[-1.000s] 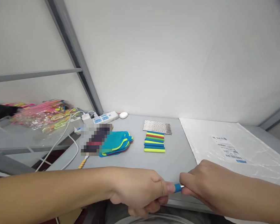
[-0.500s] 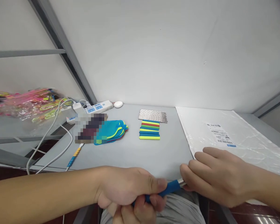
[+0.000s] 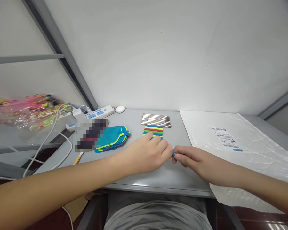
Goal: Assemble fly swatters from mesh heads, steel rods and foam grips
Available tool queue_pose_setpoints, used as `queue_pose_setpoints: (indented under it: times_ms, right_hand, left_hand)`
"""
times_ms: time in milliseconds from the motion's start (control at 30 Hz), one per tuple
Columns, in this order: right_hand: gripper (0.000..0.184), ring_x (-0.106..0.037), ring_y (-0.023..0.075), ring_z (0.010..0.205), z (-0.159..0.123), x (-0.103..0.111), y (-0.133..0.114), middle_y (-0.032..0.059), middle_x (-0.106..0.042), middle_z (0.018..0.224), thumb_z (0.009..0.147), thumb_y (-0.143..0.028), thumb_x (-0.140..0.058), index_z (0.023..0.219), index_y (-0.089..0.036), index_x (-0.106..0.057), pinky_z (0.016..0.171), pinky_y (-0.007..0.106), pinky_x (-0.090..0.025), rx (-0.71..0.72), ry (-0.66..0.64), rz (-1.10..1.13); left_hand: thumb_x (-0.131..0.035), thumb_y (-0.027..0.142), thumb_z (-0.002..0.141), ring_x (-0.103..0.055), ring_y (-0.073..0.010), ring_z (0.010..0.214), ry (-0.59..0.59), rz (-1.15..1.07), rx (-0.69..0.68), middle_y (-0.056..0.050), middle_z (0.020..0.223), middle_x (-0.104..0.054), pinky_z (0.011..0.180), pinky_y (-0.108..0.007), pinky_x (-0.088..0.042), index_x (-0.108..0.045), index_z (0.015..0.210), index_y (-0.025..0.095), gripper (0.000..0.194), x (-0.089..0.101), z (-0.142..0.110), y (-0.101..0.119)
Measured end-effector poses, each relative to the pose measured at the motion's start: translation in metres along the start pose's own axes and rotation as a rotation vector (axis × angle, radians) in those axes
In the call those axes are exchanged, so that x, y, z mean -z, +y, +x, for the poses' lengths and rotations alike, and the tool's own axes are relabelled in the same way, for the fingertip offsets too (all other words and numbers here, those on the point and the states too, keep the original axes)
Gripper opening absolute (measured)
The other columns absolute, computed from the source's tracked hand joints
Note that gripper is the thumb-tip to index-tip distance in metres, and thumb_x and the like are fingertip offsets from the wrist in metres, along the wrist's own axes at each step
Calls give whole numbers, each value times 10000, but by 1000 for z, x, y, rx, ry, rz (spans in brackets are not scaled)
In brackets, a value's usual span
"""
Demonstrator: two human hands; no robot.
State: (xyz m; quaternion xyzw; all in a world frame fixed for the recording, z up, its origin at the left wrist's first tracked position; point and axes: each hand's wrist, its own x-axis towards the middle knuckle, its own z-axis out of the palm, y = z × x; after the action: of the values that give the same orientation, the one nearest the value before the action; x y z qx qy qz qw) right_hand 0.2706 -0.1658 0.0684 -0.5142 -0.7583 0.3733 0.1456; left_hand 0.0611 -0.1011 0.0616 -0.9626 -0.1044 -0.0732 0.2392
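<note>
Over the table's near part my left hand (image 3: 150, 155) is a closed fist, back of the hand up, gripping the blue tube (image 3: 173, 154), most of which its fingers hide. My right hand (image 3: 201, 163) meets it from the right, thumb and fingers pinching the tube's short visible end. No silver metal shows between the hands. Just beyond my left knuckles lies a row of coloured tubes (image 3: 153, 129), blue, yellow, red and green, partly covered by that hand. Behind them is a row of silver metal rods (image 3: 156, 120), side by side.
Blue mesh pieces with yellow edging (image 3: 112, 137) lie left, beside a pixelated item (image 3: 91, 135). Further back are a power strip (image 3: 100, 112), cables and a white rounded object (image 3: 120, 109). A white plastic mailer (image 3: 206, 127) covers the table's right; bagged colourful items (image 3: 33, 108) sit far left.
Both hands have risen from above my lap to over the table, further forward. The silver rod that stuck out of the blue tube into my right hand is now out of sight.
</note>
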Motion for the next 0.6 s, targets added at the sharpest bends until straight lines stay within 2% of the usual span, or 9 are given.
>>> queue_pose_setpoints:
  times_ms: [100,233,333,400,467,533,600]
  right_hand:
    - [294,-479,126,615,9,-2,8,-32,-533,695,1025,-331,-320,815,-221,-495,567,240,-363,36,0,-99]
    - [278,-473,133,542,18,-10,28,-28,-542,631,1023,-319,-340,814,-219,-494,523,255,-278,105,21,-445]
    - [239,-504,132,556,17,-14,34,-11,-604,692,1013,-263,-378,815,-212,-502,509,268,-233,253,34,-689]
    - [234,-500,130,558,15,-14,31,-2,-615,721,1013,-238,-370,852,-204,-536,496,284,-202,391,82,-850]
    - [255,-474,132,546,12,-10,27,2,-594,692,1012,-232,-370,852,-194,-565,487,305,-181,533,178,-1014]
    - [239,-446,133,536,9,-2,27,-5,-564,652,998,-221,-403,844,-193,-584,487,320,-188,663,266,-1142]
    - [187,-437,136,542,3,14,38,-17,-552,632,979,-195,-446,878,-209,-603,496,320,-220,756,315,-1217]
  left_hand:
    - [-407,171,976,-595,-190,625,-151,-141,79,-64,773,-633,533,-281,-357,-581,931,153,181,-6,1,-3]
    - [-431,237,974,-560,-169,565,-377,-571,291,-22,720,-623,492,-258,-315,-567,920,186,156,-4,-2,1]
    - [-352,369,1010,-505,-135,582,-472,-1129,449,7,715,-556,523,-243,-353,-551,882,199,291,-1,-5,0]
    - [-348,479,1001,-372,-96,490,-639,-1629,560,39,687,-454,464,-217,-311,-515,877,214,337,-1,-7,-4]
    - [-415,556,963,-181,-72,433,-853,-2084,631,67,657,-322,396,-190,-181,-468,872,230,343,-2,-9,-8]
    - [-475,566,937,-67,-68,448,-978,-2380,627,74,655,-231,394,-177,-78,-439,860,240,337,-5,-16,-9]
    - [-457,571,940,-17,-76,458,-1030,-2511,600,76,639,-172,397,-172,-39,-415,827,244,349,-9,-28,-6]
